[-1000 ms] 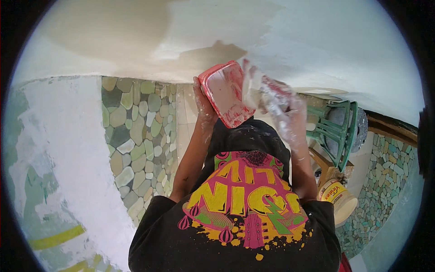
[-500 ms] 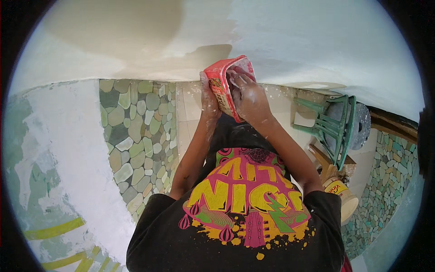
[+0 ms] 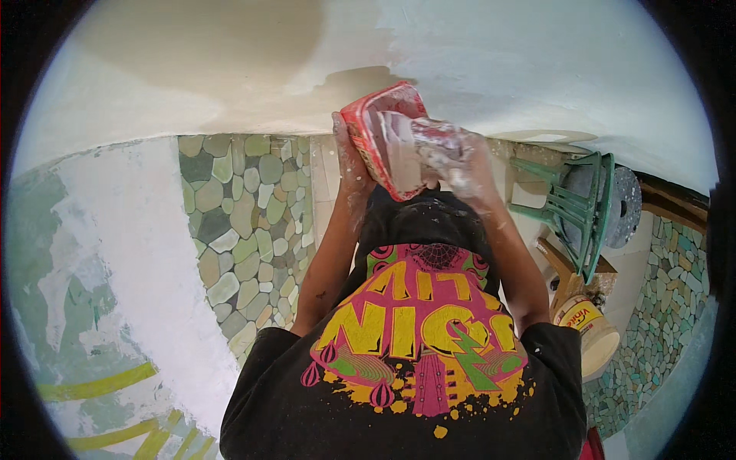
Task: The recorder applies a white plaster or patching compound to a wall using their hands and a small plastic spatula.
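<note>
Tilted toward my right side, a red rectangular plastic tub (image 3: 369, 153) is smeared inside with white paste. My left hand (image 3: 351, 165), spattered with white, is wrapped round the tub's left side and supports it. My right hand (image 3: 474, 165) is at the tub's open mouth, blurred by motion and coated in white. From its fingers a flat, broad putty knife (image 3: 399, 149) covered in paste reaches into the mouth. Its handle is mostly hidden by the hand and the smear.
A pale plastered wall (image 3: 230, 69) rises just ahead. To the right are a green plastic chair (image 3: 571, 207), a wooden stool (image 3: 571, 272) and a cream bucket with a yellow-and-red label (image 3: 594, 337). Pebble tile (image 3: 245, 207) covers part of the floor on the left.
My right hand has drawn back to the right out of the tub, bringing the paste-covered putty knife into sight. The tub has shifted slightly left and up, still in my left hand.
</note>
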`<action>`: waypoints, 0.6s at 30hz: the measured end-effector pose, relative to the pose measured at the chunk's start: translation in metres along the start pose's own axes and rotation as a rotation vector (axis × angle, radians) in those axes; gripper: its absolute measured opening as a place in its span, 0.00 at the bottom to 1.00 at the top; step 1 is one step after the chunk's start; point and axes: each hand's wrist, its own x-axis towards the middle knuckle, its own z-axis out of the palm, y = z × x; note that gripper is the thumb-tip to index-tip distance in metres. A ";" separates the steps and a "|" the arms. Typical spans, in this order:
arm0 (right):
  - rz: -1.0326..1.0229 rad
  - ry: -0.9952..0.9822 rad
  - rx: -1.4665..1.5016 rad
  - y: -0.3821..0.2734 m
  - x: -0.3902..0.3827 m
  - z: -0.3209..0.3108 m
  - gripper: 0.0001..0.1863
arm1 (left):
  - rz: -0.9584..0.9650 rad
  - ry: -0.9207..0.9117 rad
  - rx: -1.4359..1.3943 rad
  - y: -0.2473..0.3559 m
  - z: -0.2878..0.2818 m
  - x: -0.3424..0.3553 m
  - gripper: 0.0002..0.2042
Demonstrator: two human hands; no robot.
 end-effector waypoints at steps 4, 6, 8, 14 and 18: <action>0.087 -0.081 0.632 0.005 -0.010 -0.034 0.15 | -0.017 0.015 -0.133 0.009 -0.003 -0.003 0.39; 0.182 -0.018 0.651 0.002 -0.017 -0.032 0.17 | 0.028 0.027 -0.160 0.008 -0.010 -0.005 0.38; 0.102 0.166 1.030 0.007 -0.018 -0.022 0.17 | 0.047 -0.037 -0.153 0.002 -0.029 -0.002 0.37; -0.071 0.104 1.054 0.010 -0.017 -0.007 0.23 | -0.045 0.024 -0.290 0.003 -0.077 -0.016 0.32; -0.198 0.478 0.272 0.008 0.001 0.009 0.20 | -0.034 -0.005 -0.289 0.026 -0.095 -0.024 0.34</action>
